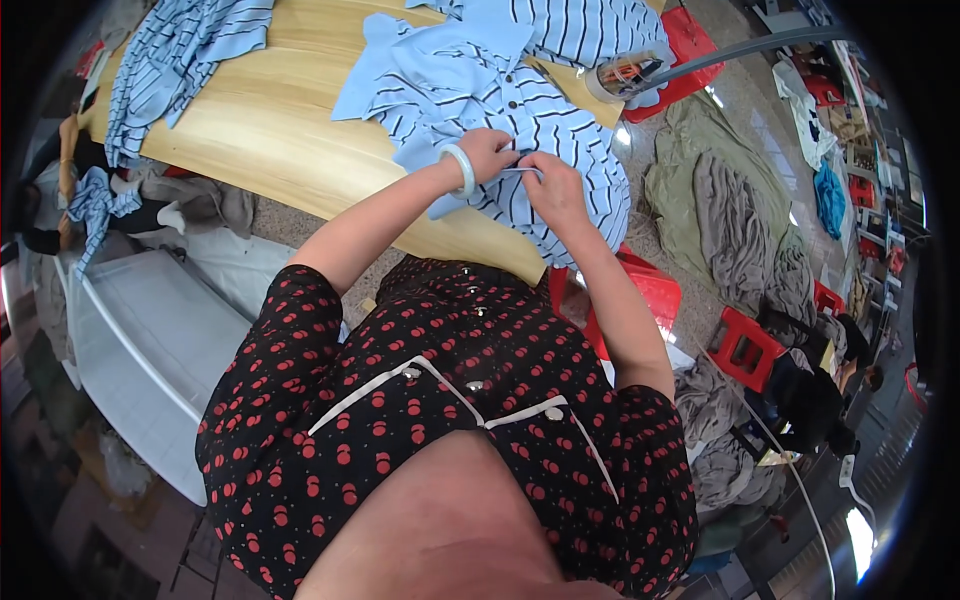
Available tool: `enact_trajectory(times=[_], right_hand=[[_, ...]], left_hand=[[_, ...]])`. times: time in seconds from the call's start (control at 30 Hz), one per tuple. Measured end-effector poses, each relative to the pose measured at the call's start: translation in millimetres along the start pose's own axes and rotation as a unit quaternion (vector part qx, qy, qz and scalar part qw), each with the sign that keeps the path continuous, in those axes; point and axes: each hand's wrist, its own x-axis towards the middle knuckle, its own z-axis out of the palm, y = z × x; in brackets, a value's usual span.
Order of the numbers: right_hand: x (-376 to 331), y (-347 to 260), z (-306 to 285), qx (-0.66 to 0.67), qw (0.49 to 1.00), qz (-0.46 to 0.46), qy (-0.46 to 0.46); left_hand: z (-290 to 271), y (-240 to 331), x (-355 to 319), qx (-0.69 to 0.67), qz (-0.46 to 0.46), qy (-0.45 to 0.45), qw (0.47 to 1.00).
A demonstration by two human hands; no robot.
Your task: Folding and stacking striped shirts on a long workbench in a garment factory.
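Observation:
A light blue shirt (455,75) with dark stripes and dark buttons lies spread over the wooden table's near right part, its lower end hanging off the edge. My left hand (487,156), below a pale bangle, pinches the shirt's cloth near the button front. Close beside it, my right hand (556,192) is closed with fingertips together at the same spot. A thin pale blue strip shows between the two hands; whether it is a cloth edge or a small tool I cannot tell.
A clear container (628,76) of small tools stands at the wooden table's (290,95) right edge, under a grey curved arm (750,50). Another striped garment (180,70) lies far left. Red stools (742,348) and cloth heaps (735,220) occupy the right floor. A person's hand (68,190) holds striped cloth at left.

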Motion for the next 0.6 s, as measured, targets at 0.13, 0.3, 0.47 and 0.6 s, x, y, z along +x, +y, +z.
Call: enact_trajectory(times=[0.13,0.3,0.47,0.6], right_hand=[[10,-9,-1,0.017,1.0,0.014,0.015],[12,-6,-1,-0.019,0.999,0.049,-0.011],[11,-1,1,-0.047,0.999,-0.003,0.024],[13,1,-2,-0.104,0.994,-0.042,0.001]], left_hand=[[-3,-3,3,-0.187,-0.051,-0.041,0.98],[-9,3,2,-0.245,-0.113,-0.086,0.959],[-5,2,4,-0.241,-0.106,-0.058,0.963],[-5,7,5,-0.157,-0.057,-0.027,0.986]])
